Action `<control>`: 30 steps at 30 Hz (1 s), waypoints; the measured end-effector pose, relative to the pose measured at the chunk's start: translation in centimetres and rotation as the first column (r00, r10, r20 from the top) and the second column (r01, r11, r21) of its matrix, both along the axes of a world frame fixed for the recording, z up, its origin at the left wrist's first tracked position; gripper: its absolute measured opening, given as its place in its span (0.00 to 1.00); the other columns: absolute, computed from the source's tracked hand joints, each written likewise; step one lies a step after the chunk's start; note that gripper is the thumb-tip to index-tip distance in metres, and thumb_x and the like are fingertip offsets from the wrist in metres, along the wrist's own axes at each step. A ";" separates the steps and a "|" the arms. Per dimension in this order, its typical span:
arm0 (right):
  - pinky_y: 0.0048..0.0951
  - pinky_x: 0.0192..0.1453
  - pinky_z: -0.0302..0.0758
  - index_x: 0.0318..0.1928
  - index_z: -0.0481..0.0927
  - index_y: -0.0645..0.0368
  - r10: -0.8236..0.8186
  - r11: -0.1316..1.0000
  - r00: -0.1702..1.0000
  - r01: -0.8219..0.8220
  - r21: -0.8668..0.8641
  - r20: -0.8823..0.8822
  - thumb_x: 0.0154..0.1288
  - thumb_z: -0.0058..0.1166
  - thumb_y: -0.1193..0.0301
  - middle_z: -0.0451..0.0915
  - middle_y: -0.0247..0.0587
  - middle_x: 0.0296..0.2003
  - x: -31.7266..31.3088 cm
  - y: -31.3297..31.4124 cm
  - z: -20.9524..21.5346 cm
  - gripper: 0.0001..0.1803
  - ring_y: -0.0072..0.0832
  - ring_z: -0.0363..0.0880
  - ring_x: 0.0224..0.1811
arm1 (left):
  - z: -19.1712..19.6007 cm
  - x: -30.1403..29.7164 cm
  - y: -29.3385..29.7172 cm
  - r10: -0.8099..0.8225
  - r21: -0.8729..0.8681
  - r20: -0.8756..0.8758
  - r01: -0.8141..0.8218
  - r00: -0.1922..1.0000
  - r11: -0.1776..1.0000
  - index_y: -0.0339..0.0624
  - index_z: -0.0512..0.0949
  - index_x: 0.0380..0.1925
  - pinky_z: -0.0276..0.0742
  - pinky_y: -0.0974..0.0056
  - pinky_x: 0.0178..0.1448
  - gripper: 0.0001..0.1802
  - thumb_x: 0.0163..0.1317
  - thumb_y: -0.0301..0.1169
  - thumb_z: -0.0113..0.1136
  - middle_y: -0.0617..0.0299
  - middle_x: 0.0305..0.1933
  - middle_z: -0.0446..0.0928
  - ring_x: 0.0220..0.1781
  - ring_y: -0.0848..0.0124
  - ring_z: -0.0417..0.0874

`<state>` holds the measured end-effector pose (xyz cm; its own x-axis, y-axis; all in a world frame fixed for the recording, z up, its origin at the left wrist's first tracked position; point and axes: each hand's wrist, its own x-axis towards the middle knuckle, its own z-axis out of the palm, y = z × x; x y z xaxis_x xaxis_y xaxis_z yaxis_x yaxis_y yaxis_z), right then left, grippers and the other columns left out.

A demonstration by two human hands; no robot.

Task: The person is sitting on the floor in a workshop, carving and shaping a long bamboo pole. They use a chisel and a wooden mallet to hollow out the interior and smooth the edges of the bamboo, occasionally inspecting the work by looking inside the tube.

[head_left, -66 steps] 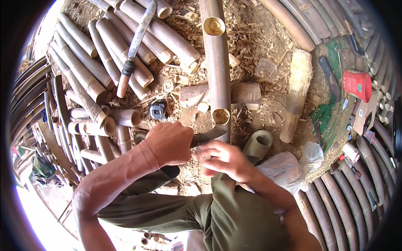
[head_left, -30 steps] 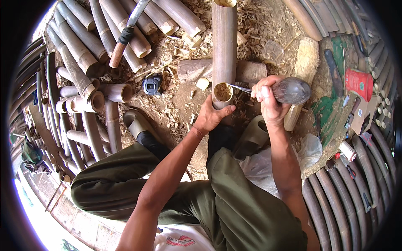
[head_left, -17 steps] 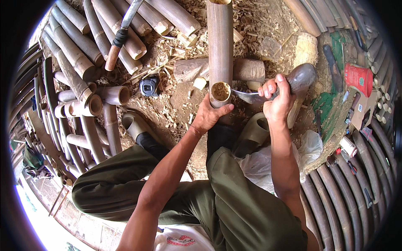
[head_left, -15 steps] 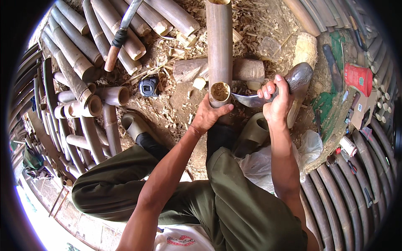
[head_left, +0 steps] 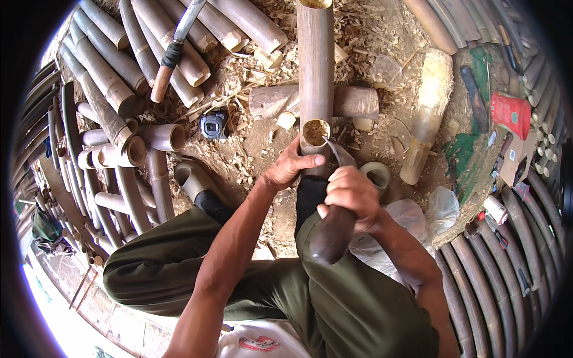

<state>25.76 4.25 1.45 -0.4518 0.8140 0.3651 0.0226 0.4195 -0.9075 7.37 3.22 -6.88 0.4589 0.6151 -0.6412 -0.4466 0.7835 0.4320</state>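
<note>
A thick bamboo tube (head_left: pixel 316 77) lies lengthwise in front of me, its near cut end open toward my lap. My left hand (head_left: pixel 291 165) grips the tube just below that end, thumb laid across it. In my closed right hand (head_left: pixel 352 194) is a curved knife with a thick dark wooden handle (head_left: pixel 332 237) that points back toward my knee. The knife's blade (head_left: pixel 338 153) reaches to the right rim of the tube's opening; whether its tip is inside I cannot tell. Beneath the tube lies a short crosswise log (head_left: pixel 356 102).
Bamboo pieces (head_left: pixel 107 89) are stacked at left, with a machete (head_left: pixel 174 55) across them. A tape measure (head_left: pixel 213 125) lies among wood shavings. To the right are a pale shaved bamboo piece (head_left: pixel 427 110), a red packet (head_left: pixel 510 112), plastic bags (head_left: pixel 441 210) and rows of bamboo (head_left: pixel 477 292).
My right hand has swung down and left with the knife, turning its handle toward me and its blade up to the tube's rim. My left hand keeps hold of the tube.
</note>
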 end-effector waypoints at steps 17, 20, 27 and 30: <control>0.34 0.44 0.75 0.30 0.76 0.54 0.195 0.934 0.899 -0.293 0.205 0.393 0.52 0.55 0.70 0.69 0.32 0.27 1.1 -2.2 -2.3 0.05 0.28 0.72 0.34 | 0.9 2.5 0.1 0.057 0.133 -0.416 -0.002 0.908 0.991 0.36 0.73 0.50 0.77 0.66 0.52 0.31 0.52 0.39 0.77 0.63 0.44 0.80 0.44 0.74 0.79; 0.35 0.51 0.77 0.30 0.76 0.53 0.142 0.919 0.880 -0.287 0.270 0.454 0.52 0.55 0.70 0.69 0.31 0.28 1.7 -2.5 -3.5 0.04 0.27 0.72 0.36 | 1.4 3.3 0.6 0.072 0.166 -0.528 0.020 0.846 0.986 0.32 0.74 0.46 0.79 0.65 0.50 0.33 0.49 0.44 0.79 0.57 0.42 0.81 0.43 0.72 0.81; 0.39 0.58 0.75 0.28 0.77 0.53 0.146 0.953 0.911 -0.235 0.194 0.385 0.51 0.57 0.68 0.71 0.33 0.30 2.3 -1.8 -2.8 0.05 0.30 0.74 0.36 | 0.8 3.4 0.3 0.019 0.147 -0.696 0.117 0.718 0.982 0.29 0.72 0.47 0.79 0.63 0.50 0.39 0.47 0.48 0.79 0.53 0.44 0.81 0.45 0.68 0.82; 0.36 0.41 0.75 0.38 0.75 0.58 -0.183 0.898 0.975 0.115 -0.424 -0.125 0.67 0.55 0.69 0.71 0.33 0.27 2.2 -0.2 -1.4 0.07 0.25 0.72 0.30 | 1.7 2.9 0.4 0.100 0.183 -0.528 -0.002 0.843 0.983 0.31 0.70 0.52 0.76 0.65 0.56 0.39 0.50 0.46 0.78 0.56 0.47 0.79 0.48 0.70 0.80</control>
